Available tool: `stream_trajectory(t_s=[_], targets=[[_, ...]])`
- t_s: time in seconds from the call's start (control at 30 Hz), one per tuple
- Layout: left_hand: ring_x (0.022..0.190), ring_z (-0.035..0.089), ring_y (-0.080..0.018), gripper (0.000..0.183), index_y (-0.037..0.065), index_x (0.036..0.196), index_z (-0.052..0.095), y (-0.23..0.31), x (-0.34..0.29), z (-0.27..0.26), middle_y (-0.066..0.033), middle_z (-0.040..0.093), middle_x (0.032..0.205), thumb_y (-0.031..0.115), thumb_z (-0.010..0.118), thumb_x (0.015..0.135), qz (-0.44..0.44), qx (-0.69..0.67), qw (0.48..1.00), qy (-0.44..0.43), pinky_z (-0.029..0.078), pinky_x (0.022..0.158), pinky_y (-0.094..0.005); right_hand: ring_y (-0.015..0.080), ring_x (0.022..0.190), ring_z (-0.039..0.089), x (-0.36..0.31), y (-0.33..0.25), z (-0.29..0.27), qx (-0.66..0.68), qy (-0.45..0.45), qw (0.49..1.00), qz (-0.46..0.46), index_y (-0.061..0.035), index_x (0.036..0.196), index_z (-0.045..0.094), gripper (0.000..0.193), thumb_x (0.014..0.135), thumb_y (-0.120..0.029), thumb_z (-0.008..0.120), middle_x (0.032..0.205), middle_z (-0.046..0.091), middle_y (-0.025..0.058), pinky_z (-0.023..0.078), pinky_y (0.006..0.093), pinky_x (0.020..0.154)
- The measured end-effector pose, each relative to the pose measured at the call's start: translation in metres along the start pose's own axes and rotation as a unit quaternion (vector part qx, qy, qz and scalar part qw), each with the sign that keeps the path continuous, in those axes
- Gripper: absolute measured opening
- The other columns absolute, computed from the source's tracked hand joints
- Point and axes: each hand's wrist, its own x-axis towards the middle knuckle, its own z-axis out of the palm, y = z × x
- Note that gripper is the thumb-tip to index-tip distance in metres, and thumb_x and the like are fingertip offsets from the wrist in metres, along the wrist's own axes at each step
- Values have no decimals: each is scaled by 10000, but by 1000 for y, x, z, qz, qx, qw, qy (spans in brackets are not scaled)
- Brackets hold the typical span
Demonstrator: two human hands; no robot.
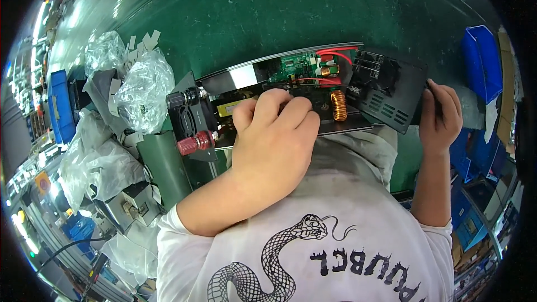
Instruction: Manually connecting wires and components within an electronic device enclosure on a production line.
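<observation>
An opened electronic power unit (268, 70) lies across in front of me, its black case showing a green circuit board (293, 66), red wires and a copper-wound coil (339, 105). My left hand (277, 140) reaches over its middle, fingers curled down inside; the fingertips and whatever they grip are hidden. At the unit's left end stands a black end panel (193, 120) with a black and a red terminal knob (193, 143). My right hand (442, 114) pinches the outer edge of a black slotted end panel (389, 92), which is tilted away from the unit's right end.
Clear plastic bags (146, 89) and a blue bin (60, 106) crowd the left side of the green worktable (268, 8). Another blue bin (482, 61) stands at the far right, beside cardboard (508, 89). More bags and a metal box (131, 207) lie at lower left.
</observation>
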Motion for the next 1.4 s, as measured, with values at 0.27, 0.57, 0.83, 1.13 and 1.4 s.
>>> stream_trajectory(t_s=[0.27,0.57,0.83,1.13,1.4], targets=[[1144,522,-238,181,113,899,666,-2,-6,0,-2,611,1052,161,669,724,8,47,998,31,349,955,-443,173,839,654,1,1,-2,-6,-8,1000,-1,35,1067,720,175,900,81,695,996,701,141,499,262,702],[1068,586,-246,446,41,1204,655,-8,-16,-10,-51,644,1053,86,669,761,-22,45,998,23,411,903,-394,173,780,635,5,1,0,0,11,1000,-15,29,1060,729,202,864,79,714,933,679,133,495,251,689],[972,600,-225,533,32,1283,597,-10,-18,-4,-46,641,959,46,655,753,4,62,998,24,417,876,-406,149,771,617,4,-1,1,9,10,1000,-8,34,1067,727,206,870,87,703,941,676,129,481,237,669],[983,588,-287,518,29,1187,562,-11,-19,3,-76,616,965,68,719,694,-15,37,999,29,392,889,-455,177,818,646,1,2,2,20,22,999,-12,32,1057,730,206,856,80,722,953,688,136,504,255,716],[988,598,-266,518,41,1246,571,-7,-13,1,-59,635,999,46,696,743,-2,43,996,77,388,892,-436,116,775,609,0,3,1,28,10,1000,4,30,1080,719,188,900,79,702,986,692,119,473,223,662]])
